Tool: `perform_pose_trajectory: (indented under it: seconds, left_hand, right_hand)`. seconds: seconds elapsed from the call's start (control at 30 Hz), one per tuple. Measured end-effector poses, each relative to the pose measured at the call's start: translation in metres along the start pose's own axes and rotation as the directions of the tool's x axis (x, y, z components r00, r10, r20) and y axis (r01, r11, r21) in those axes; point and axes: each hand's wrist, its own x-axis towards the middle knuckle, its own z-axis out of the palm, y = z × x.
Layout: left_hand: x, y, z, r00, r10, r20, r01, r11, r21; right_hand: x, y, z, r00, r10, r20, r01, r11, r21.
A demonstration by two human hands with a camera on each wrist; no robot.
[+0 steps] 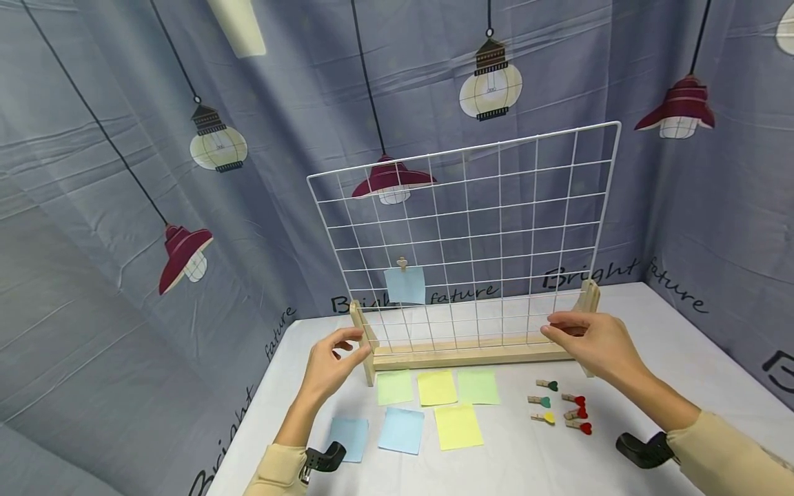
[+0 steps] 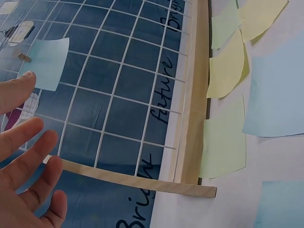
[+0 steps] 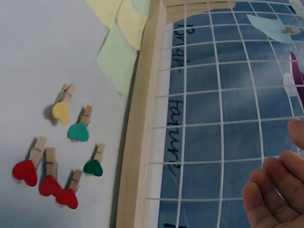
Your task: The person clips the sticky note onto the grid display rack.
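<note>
seemingly done clipping one blue note [image 1: 405,285] to the grid [image 1: 469,236]. holding nothing in loosely parted fingers [image 2: 34,154]; likely calls for pinching a loose note [image 1: 437,388].

Curtained booth [image 1: 726,220], lamp-print fabric [image 1: 267,213] (wrinkled), white table [image 1: 509,468]

Creased blue-grey curtains [image 1: 279,213], printed maroon and cream lamps [image 1: 491,91], black lettering [image 1: 681,295], white tabletop [image 1: 509,461]

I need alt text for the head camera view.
A person's empty left grip and right grip flank a white wire grid on a wooden stand, one blue sticky note clipped to it. More sticky notes and six heart-topped clothespins lie in front.
</note>
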Motion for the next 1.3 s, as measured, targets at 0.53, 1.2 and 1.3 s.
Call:
perform_pose_trajectory:
  seconds: [0.53, 1.2, 1.3]
  left_hand:
    - [-0.014, -0.017, 0.001, 0.999, -0.034, 0.018, 0.034, 0.999, 0.001]
    - [-0.035, -0.041, 0.002, 0.992, -0.119, 0.041, 0.118, 0.993, 0.027]
    - [-0.036, -0.044, 0.003, 0.992, -0.119, 0.044, 0.118, 0.993, 0.032]
  right_hand:
    - [-0.013, 0.026, -0.001, 0.998, 0.066, -0.001, -0.066, 0.997, -0.029]
    - [-0.027, 0.056, 0.006, 0.991, 0.136, 0.016, -0.136, 0.99, -0.032]
    - [-0.029, 0.059, 0.009, 0.988, 0.155, 0.026, -0.154, 0.987, -0.044]
